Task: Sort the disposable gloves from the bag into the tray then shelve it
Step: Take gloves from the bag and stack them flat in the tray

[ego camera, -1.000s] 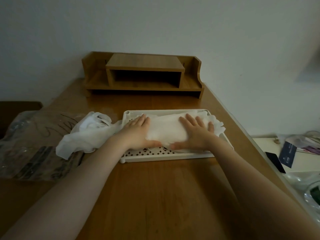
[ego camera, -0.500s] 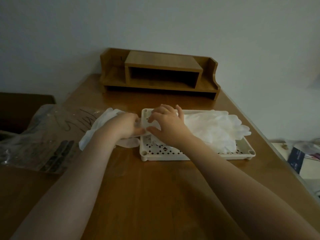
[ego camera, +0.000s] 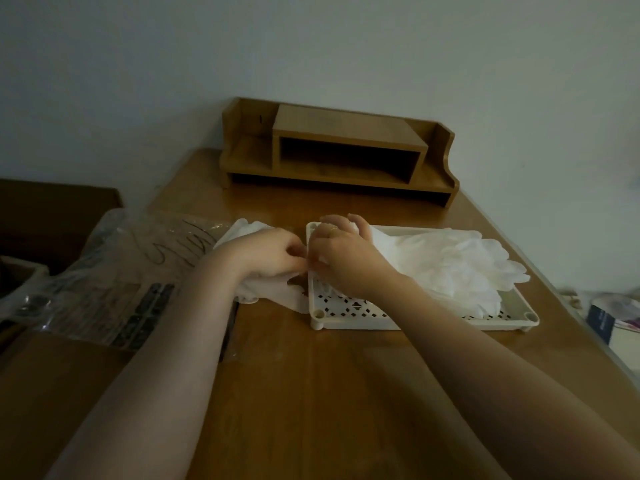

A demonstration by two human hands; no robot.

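Observation:
A white perforated tray (ego camera: 349,315) lies on the wooden table (ego camera: 311,393) and holds a stack of white disposable gloves (ego camera: 446,268), whose fingers hang over its right rim. Loose white gloves (ego camera: 266,292) lie on the table just left of the tray. My left hand (ego camera: 266,252) rests on that loose pile with curled fingers pinching glove material at the tray's left edge. My right hand (ego camera: 343,256) meets it there, fingers curled on the same material over the tray's left end. A clear plastic bag (ego camera: 114,271) lies flat at the left.
A wooden desk shelf (ego camera: 341,157) with an open compartment stands against the wall behind the tray. A dark box edge (ego camera: 52,216) sits at far left. To the right, beyond the table edge, lie a dark booklet (ego camera: 602,322) and other small items.
Both hands left the glove stack in the tray and came together at the tray's left edge over the loose gloves. The camera view swung left, so the tray appears farther right.

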